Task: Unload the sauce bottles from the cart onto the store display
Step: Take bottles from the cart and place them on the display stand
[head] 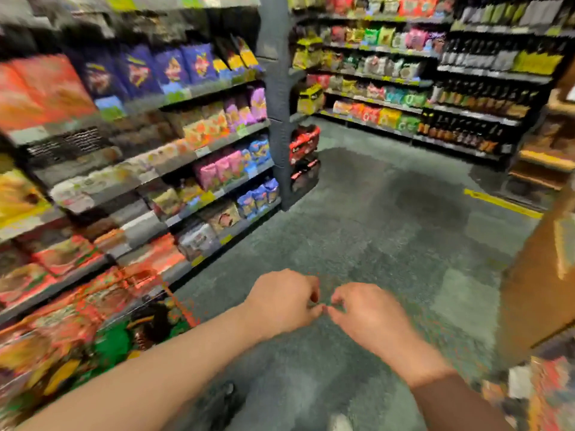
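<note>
The fingers (314, 309) of both hands were curled inward, their tips almost meeting over the floor, and the blur hid whether anything thin was pinched between them. The left hand (281, 301) and right hand (367, 315) reached forward on bare forearms, the right one ending in a dark sleeve (451, 402). Beneath them lay a grey-green speckled floor (373, 213) with one yellow stripe (501, 203). To the left stood grey metal shelves (199, 150) packed with glossy, soft snack bags. Dark bottles (473, 98) stood in rows on the far right shelving, well apart from the hands; their number could not be counted. No cart could be made out.
</note>
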Available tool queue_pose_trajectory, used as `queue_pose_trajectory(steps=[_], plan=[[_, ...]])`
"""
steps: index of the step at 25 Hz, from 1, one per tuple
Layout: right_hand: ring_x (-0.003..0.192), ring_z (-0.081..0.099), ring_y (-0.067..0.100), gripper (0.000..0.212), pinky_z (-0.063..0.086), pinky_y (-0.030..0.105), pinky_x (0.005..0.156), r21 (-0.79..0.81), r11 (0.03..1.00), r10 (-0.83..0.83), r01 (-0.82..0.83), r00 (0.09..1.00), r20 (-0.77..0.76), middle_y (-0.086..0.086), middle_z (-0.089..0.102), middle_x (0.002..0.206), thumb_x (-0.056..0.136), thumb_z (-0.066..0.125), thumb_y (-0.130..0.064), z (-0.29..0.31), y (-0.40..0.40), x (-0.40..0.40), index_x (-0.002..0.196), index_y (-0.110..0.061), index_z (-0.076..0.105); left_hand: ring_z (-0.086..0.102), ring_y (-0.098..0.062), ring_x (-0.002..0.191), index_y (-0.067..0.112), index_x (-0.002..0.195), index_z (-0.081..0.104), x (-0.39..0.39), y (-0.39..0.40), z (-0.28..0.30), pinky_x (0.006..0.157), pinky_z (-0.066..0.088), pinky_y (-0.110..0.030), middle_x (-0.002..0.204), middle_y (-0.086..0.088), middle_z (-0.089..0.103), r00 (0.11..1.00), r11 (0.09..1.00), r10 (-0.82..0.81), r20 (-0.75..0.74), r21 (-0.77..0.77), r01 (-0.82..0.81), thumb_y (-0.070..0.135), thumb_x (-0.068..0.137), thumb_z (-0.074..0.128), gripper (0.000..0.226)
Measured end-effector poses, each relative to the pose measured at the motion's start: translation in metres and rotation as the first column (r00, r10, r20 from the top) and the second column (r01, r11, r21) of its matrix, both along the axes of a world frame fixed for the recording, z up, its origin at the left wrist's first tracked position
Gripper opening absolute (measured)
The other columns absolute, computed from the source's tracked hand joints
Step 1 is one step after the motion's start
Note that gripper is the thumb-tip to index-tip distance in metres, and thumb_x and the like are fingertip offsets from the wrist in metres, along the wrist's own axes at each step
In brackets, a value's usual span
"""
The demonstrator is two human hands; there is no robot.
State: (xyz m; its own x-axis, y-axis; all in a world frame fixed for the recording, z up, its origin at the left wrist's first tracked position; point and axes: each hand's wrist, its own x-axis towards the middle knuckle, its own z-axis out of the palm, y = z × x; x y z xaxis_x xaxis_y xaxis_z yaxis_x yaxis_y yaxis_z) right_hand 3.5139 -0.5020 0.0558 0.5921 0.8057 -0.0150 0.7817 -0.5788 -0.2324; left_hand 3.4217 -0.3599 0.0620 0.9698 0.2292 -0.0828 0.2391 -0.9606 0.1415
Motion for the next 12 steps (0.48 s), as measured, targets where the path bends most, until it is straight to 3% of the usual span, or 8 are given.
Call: queue_pose_trajectory(steps=[5, 9, 12], plan=[[0.111, 0.058, 0.022, 0.028, 0.045, 0.031, 0.084, -0.070, 0.904, 0.421, -0.423, 0.906, -0.033, 0.000, 0.064, 0.113, 0.092, 0.049, -0.038, -0.011, 0.095, 0.021, 0.114, -0.028, 0.062, 0.063, -0.030, 0.105, 0.025, 0.113, 0.060, -0.022, 0.034, -0.011, 0.077, 0.049, -0.035, 0.108, -0.004, 0.069, 0.913, 0.914, 0.404, -0.060, 0.002, -0.405, 0.049, 0.094, 0.048, 0.032], [0.107, 0.059, 0.027, 0.023, 0.045, 0.035, 0.079, -0.120, 0.731, 0.669, -0.671, 0.740, -0.066, 0.005, 0.066, 0.107, 0.084, 0.051, -0.025, -0.021, 0.159, -0.010, 0.103, -0.020, 0.062, 0.063, -0.038, 0.101, 0.020, 0.112, 0.058, -0.056, 0.045, -0.022, 0.074, 0.051, -0.041, 0.106, -0.012, 0.068, 0.782, 0.785, 0.619, -0.075, 0.030, -0.619, 0.038, 0.095, 0.043, 0.029], [0.103, 0.061, 0.027, 0.025, 0.048, 0.034, 0.076, -0.118, 0.590, 0.791, -0.799, 0.601, -0.111, 0.004, 0.067, 0.102, 0.084, 0.053, -0.030, -0.030, 0.211, -0.053, 0.104, -0.021, 0.065, 0.064, -0.036, 0.099, 0.021, 0.109, 0.059, -0.108, 0.071, -0.029, 0.073, 0.050, -0.039, 0.103, -0.010, 0.068, 0.631, 0.636, 0.771, -0.088, 0.038, -0.771, 0.042, 0.093, 0.044, 0.030]])
